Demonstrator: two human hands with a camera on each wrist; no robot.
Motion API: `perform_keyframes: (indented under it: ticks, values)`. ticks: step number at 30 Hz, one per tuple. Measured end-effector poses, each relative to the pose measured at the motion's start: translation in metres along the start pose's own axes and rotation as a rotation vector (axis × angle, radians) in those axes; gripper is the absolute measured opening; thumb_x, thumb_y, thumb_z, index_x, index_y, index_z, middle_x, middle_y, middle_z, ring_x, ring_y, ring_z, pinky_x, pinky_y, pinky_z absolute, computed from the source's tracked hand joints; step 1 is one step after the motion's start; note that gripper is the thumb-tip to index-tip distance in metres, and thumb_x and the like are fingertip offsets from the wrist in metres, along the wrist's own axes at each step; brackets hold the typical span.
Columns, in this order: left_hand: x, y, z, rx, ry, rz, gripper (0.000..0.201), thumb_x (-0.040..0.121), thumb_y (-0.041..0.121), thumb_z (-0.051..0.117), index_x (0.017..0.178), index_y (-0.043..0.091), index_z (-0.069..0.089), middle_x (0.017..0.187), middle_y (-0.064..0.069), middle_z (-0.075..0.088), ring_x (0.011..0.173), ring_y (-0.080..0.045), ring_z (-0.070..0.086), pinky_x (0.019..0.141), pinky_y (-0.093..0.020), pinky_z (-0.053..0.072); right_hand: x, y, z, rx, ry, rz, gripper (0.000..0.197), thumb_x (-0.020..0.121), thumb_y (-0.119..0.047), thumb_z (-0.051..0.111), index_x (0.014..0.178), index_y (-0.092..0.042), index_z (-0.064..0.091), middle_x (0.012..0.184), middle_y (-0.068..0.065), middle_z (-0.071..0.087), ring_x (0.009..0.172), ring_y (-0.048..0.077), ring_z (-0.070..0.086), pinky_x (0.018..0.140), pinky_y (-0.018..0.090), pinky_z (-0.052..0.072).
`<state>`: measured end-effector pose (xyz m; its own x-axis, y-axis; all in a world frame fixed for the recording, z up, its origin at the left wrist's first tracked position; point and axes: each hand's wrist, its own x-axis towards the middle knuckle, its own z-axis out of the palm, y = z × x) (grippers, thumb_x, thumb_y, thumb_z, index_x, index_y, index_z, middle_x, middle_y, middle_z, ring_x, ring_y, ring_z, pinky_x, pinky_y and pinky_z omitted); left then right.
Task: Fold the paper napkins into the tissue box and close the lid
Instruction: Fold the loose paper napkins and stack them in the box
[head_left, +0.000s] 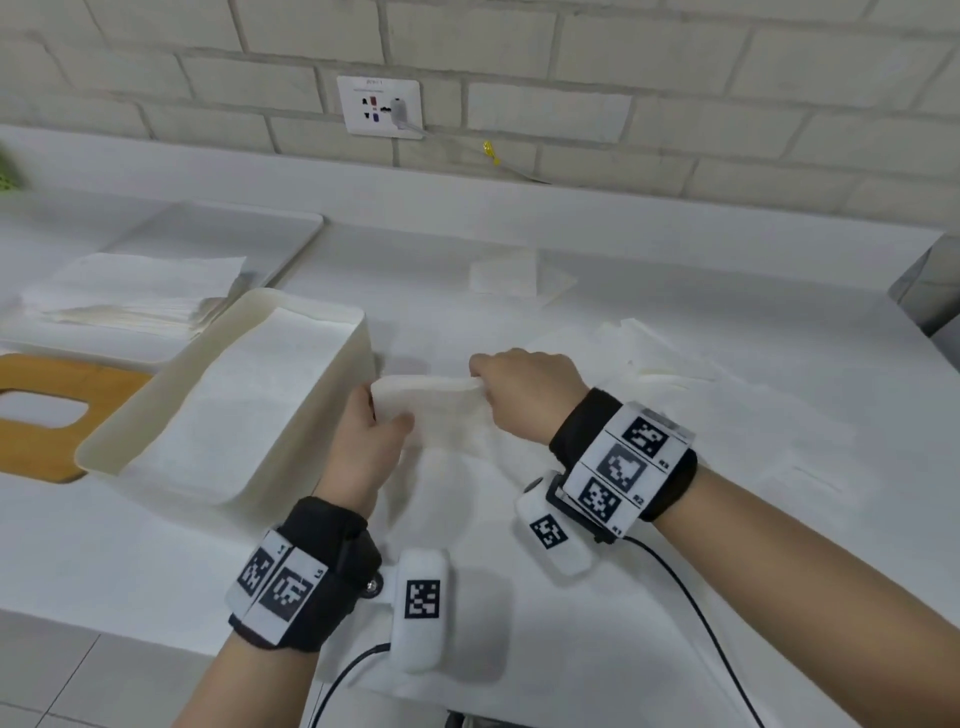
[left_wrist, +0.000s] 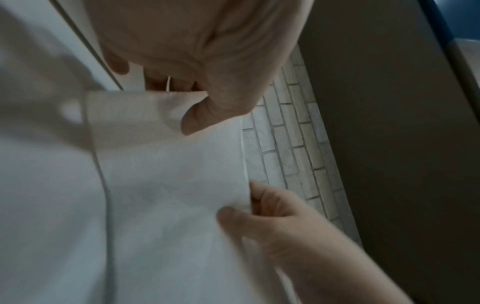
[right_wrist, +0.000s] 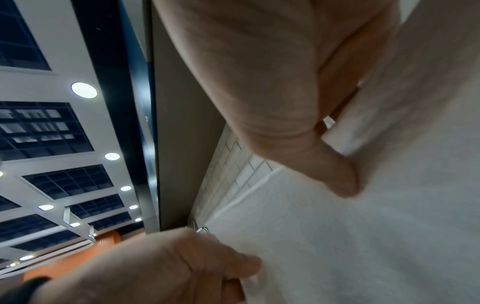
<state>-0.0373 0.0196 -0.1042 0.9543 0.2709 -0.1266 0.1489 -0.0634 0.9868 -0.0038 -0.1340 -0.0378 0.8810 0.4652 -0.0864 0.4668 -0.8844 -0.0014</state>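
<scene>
A white brick wall (head_left: 675, 62) backs the white counter (head_left: 675, 322), whose right stretch holds only loose sheets. At near left the open tissue box (head_left: 358, 332) lies tilted, napkins inside, its wooden lid (head_left: 31, 431) beyond on the left. Just right of the box, the left hand (head_left: 363, 441) and right hand (head_left: 524, 389) each pinch an end of a folded napkin (head_left: 436, 410). Only the right wrist view shows ceiling lights (right_wrist: 84, 90).

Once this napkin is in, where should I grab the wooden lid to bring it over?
Probably by the wooden lid's near right corner, coming from above on the tissue box side. It lies flat on the counter, so fingers must hook an edge; the oval slot offers another hold.
</scene>
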Motion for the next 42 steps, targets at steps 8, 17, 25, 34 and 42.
perform_keyframes:
  ticks: [8, 17, 25, 34, 42]
  values:
    - [0.005, -0.002, 0.0, -0.069, -0.011, -0.019, 0.037, 0.09, -0.01, 0.042, 0.126, 0.0, 0.047, 0.118, -0.014, 0.06, 0.103, -0.023, 0.057, 0.07, -0.023, 0.045, -0.009, -0.015, -0.008, -0.088, 0.051, -0.033, 0.03, 0.085, 0.002, 0.038, 0.111, -0.009, 0.045, 0.095, 0.005, 0.053, 0.068, 0.023, 0.04, 0.048, 0.027, 0.013]
    - [0.005, -0.003, 0.005, -0.073, -0.012, -0.073, 0.029, 0.094, -0.003, 0.038, 0.12, 0.0, 0.051, 0.111, -0.012, 0.058, 0.102, -0.023, 0.054, 0.073, -0.026, 0.043, -0.008, -0.017, -0.001, -0.117, -0.039, -0.065, 0.027, 0.089, -0.002, 0.037, 0.115, -0.009, 0.042, 0.103, 0.006, 0.056, 0.065, 0.023, 0.039, 0.048, 0.026, 0.013]
    - [-0.003, 0.022, 0.012, -0.207, -0.061, -0.032, 0.039, 0.093, 0.019, 0.058, 0.127, 0.012, 0.041, 0.12, -0.003, 0.06, 0.111, -0.019, 0.059, 0.087, -0.029, 0.048, -0.008, 0.02, -0.023, 0.721, 0.097, 0.07, 0.03, 0.095, -0.016, 0.048, 0.124, -0.01, 0.048, 0.117, 0.007, 0.058, 0.108, 0.026, 0.055, 0.086, 0.032, 0.043]
    - [-0.022, 0.06, -0.006, 0.07, -0.437, 0.102, 0.084, 0.056, 0.018, 0.078, 0.133, 0.021, 0.044, 0.122, 0.0, 0.063, 0.112, -0.02, 0.061, 0.092, -0.046, 0.052, 0.02, 0.019, -0.011, 1.476, 0.237, 0.225, 0.022, 0.091, -0.008, 0.054, 0.11, -0.015, 0.044, 0.114, 0.006, 0.059, 0.106, 0.024, 0.059, 0.094, 0.041, 0.048]
    - [-0.039, 0.095, -0.086, 0.222, -0.113, 0.147, 0.094, 0.049, 0.021, 0.082, 0.12, 0.061, 0.035, 0.092, -0.001, 0.068, 0.077, -0.023, 0.069, 0.074, -0.04, 0.054, 0.065, 0.002, -0.047, 1.255, 0.417, -0.06, 0.029, 0.083, 0.005, 0.058, 0.083, -0.022, 0.046, 0.088, 0.002, 0.056, 0.072, 0.015, 0.053, 0.057, 0.022, 0.046]
